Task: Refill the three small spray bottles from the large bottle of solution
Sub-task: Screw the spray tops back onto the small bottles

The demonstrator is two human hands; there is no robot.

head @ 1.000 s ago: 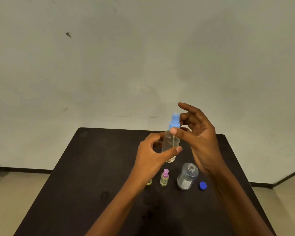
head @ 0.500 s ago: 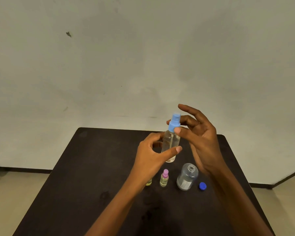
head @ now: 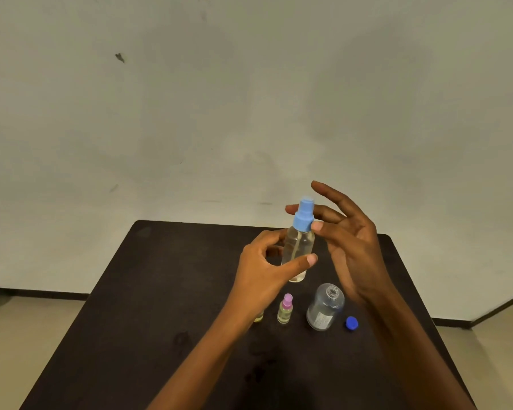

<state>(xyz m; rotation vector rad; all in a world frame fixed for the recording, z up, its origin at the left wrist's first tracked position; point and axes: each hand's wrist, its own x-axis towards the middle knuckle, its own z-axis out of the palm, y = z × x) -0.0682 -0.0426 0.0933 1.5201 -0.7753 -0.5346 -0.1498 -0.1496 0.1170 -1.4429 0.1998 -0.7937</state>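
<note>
My left hand [head: 261, 270] grips the spray bottle [head: 298, 247] upright so my right hand [head: 353, 250], pinching its cap [head: 303, 216], can twist it.

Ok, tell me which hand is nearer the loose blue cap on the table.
Right. The right hand hangs above the blue cap; the left hand grips the spray bottle farther left.

spray bottle [head: 298, 250]: clear smooth plastic is letting pale liquid show through.
spray head [head: 303, 216]: light-blue plastic is looking matt.
large bottle [head: 325, 309]: clear glossy wall is catching light.
loose cap [head: 351, 323]: blue plastic is shining faintly.
table [head: 131, 321]: dark top is looking matt, smudged.
wall [head: 190, 113]: pale surface is looking matt, scuffed.
</note>
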